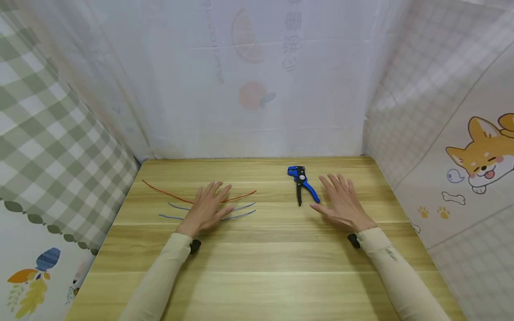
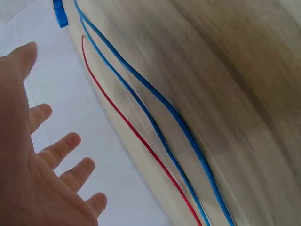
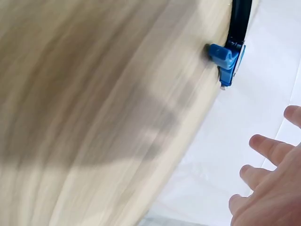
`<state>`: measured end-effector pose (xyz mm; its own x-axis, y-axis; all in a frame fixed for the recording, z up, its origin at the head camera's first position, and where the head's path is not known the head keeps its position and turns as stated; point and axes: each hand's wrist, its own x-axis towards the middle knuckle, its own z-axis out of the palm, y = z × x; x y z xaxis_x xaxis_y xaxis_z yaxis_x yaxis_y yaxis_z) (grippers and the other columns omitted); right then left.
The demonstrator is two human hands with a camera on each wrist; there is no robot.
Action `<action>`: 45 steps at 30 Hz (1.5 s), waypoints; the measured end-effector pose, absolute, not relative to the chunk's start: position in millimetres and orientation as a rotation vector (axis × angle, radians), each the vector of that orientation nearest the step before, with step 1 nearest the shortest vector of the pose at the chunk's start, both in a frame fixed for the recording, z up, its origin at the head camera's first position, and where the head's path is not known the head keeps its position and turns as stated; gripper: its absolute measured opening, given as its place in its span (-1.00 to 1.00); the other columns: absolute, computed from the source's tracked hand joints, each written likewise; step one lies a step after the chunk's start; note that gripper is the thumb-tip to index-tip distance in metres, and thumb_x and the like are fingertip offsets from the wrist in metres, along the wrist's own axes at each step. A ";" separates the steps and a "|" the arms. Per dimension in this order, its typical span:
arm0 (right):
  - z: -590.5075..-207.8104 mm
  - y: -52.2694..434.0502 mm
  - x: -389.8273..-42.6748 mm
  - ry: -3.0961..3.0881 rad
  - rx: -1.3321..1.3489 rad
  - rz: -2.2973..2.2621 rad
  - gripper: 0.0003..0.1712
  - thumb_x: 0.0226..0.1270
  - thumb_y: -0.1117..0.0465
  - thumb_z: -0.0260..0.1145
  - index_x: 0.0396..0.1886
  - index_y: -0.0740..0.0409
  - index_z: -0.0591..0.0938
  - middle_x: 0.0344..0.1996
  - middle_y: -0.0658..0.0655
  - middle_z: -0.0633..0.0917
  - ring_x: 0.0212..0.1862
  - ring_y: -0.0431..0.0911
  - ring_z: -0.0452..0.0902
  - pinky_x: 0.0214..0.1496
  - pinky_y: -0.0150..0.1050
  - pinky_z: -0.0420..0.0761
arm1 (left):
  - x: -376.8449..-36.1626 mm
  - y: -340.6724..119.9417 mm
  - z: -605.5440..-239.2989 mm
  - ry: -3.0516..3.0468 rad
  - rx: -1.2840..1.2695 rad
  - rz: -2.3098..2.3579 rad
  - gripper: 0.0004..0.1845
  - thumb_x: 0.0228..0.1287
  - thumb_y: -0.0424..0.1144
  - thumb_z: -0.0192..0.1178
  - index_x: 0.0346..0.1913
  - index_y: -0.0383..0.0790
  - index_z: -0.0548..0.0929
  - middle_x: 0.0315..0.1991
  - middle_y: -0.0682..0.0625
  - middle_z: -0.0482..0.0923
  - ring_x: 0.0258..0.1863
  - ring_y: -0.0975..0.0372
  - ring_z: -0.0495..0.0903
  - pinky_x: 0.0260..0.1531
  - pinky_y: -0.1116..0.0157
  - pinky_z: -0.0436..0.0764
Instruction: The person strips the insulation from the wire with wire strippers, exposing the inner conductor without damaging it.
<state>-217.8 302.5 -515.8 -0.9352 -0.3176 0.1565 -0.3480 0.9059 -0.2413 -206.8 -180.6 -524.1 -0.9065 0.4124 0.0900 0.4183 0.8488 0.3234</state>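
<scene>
My left hand (image 1: 207, 209) is spread over the wires, palm down and holding nothing. Beneath it run one red wire (image 1: 162, 191) and two blue wires (image 1: 241, 215), lying roughly side by side; the hand hides their middles in the head view. In the left wrist view the red wire (image 2: 133, 131) and the blue wires (image 2: 162, 101) show their long, bent lengths below the palm. A blue and black wire stripper (image 1: 301, 178) lies on the table, handles toward me. Just right of its blue handle, my right hand (image 1: 341, 204) hovers with fingers spread, holding nothing.
The wood-grain table (image 1: 257, 276) ends at a white curtain (image 1: 321, 111) along its back edge. A green checked cloth (image 1: 48, 98) hangs on the left, and a cloth with a cartoon dog (image 1: 490, 156) on the right. Each wrist wears a small black device (image 1: 354, 241).
</scene>
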 end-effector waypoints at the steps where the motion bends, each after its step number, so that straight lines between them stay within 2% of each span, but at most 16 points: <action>1: -515.4 300.4 -219.2 -2.955 0.517 0.408 0.19 0.50 -0.39 0.42 0.85 0.12 0.20 0.75 0.47 0.26 0.79 0.57 -0.03 0.76 0.62 -0.08 | -207.4 -180.9 -524.2 -3.003 -0.680 -0.540 -0.17 0.72 0.22 0.20 0.83 -0.01 0.24 0.80 -0.28 0.20 0.82 -0.29 0.13 0.76 -0.46 0.04; 8: -517.6 287.0 -227.9 -2.970 0.472 0.503 0.19 0.52 -0.38 0.42 0.84 0.17 0.20 0.72 0.49 0.29 0.78 0.59 -0.01 0.77 0.62 -0.07 | -209.9 -180.0 -526.5 -2.954 -0.731 -0.587 -0.24 0.71 0.08 0.27 0.77 -0.14 0.35 0.72 -0.34 0.31 0.74 -0.30 0.26 0.68 -0.46 0.21; 12: -520.3 280.4 -233.1 -2.983 0.432 0.572 0.14 0.58 -0.33 0.39 0.82 0.25 0.22 0.71 0.51 0.29 0.77 0.57 0.02 0.77 0.61 -0.04 | -212.4 -176.4 -526.6 -2.937 -0.752 -0.649 -0.27 0.70 0.03 0.30 0.73 -0.21 0.41 0.68 -0.36 0.37 0.71 -0.31 0.31 0.67 -0.46 0.23; 14: -522.0 276.9 -235.1 -2.992 0.418 0.606 0.11 0.61 -0.31 0.38 0.80 0.30 0.23 0.70 0.52 0.29 0.76 0.55 0.05 0.76 0.61 0.00 | -219.5 -179.3 -536.7 -2.907 -0.774 -0.688 -0.27 0.73 0.11 0.24 0.73 -0.18 0.41 0.68 -0.32 0.39 0.72 -0.26 0.31 0.71 -0.42 0.20; 19: -526.4 269.7 -237.4 -3.004 0.413 0.690 0.10 0.62 -0.27 0.39 0.78 0.36 0.24 0.70 0.54 0.30 0.74 0.51 0.12 0.77 0.53 0.07 | -222.8 -175.7 -540.5 -2.854 -0.789 -0.712 -0.32 0.72 0.04 0.26 0.66 -0.28 0.48 0.58 -0.35 0.51 0.63 -0.28 0.44 0.66 -0.37 0.33; 22: -528.1 266.5 -238.9 -3.013 0.397 0.739 0.12 0.63 -0.30 0.38 0.79 0.36 0.23 0.72 0.54 0.29 0.73 0.50 0.15 0.78 0.49 0.12 | -220.8 -169.0 -531.6 -2.860 -0.766 -0.715 -0.37 0.66 -0.09 0.35 0.59 -0.36 0.54 0.51 -0.41 0.58 0.55 -0.33 0.52 0.58 -0.37 0.43; 25: -529.4 263.4 -241.7 -3.031 0.369 0.773 0.13 0.63 -0.34 0.36 0.80 0.33 0.22 0.72 0.53 0.28 0.71 0.52 0.19 0.75 0.49 0.20 | -227.9 -168.6 -535.8 -2.835 -0.776 -0.753 -0.40 0.65 -0.08 0.37 0.54 -0.35 0.60 0.46 -0.40 0.62 0.48 -0.32 0.57 0.50 -0.39 0.50; 32: -528.7 257.2 -251.0 -3.077 0.330 0.780 0.19 0.58 -0.39 0.39 0.82 0.28 0.19 0.68 0.53 0.34 0.65 0.53 0.27 0.73 0.49 0.23 | -257.0 -174.4 -574.0 -2.784 -0.809 -0.781 -0.40 0.70 0.17 0.28 0.50 -0.17 0.66 0.36 -0.26 0.72 0.36 -0.21 0.66 0.35 -0.27 0.63; 35: -529.1 254.7 -254.7 -3.090 0.329 0.767 0.21 0.54 -0.39 0.42 0.80 0.30 0.22 0.63 0.55 0.40 0.59 0.52 0.34 0.72 0.47 0.23 | -261.6 -174.1 -577.2 -2.816 -0.813 -0.814 -0.40 0.65 0.16 0.34 0.48 -0.17 0.69 0.36 -0.25 0.75 0.35 -0.22 0.68 0.36 -0.31 0.63; 41: -535.0 249.4 -257.9 -3.111 0.301 0.710 0.23 0.53 -0.42 0.41 0.75 0.40 0.26 0.55 0.58 0.46 0.50 0.50 0.41 0.67 0.43 0.32 | -271.1 -176.0 -599.5 -2.828 -0.794 -0.733 -0.46 0.66 0.14 0.33 0.43 -0.13 0.73 0.29 -0.16 0.80 0.27 -0.12 0.75 0.29 -0.19 0.69; 45: -538.2 246.7 -258.0 -3.120 0.260 0.664 0.22 0.52 -0.42 0.42 0.70 0.46 0.32 0.49 0.59 0.49 0.44 0.47 0.47 0.59 0.40 0.43 | -262.7 -171.1 -588.9 -2.815 -0.788 -0.706 -0.53 0.67 0.06 0.33 0.39 -0.14 0.76 0.25 -0.14 0.81 0.23 -0.08 0.76 0.25 -0.13 0.72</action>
<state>-258.0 246.7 -538.2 -0.9851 -0.1703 -0.0232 -0.1461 0.9008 -0.4090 -262.7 -171.1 -588.9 -0.8544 0.4567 0.2477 0.5196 0.7536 0.4027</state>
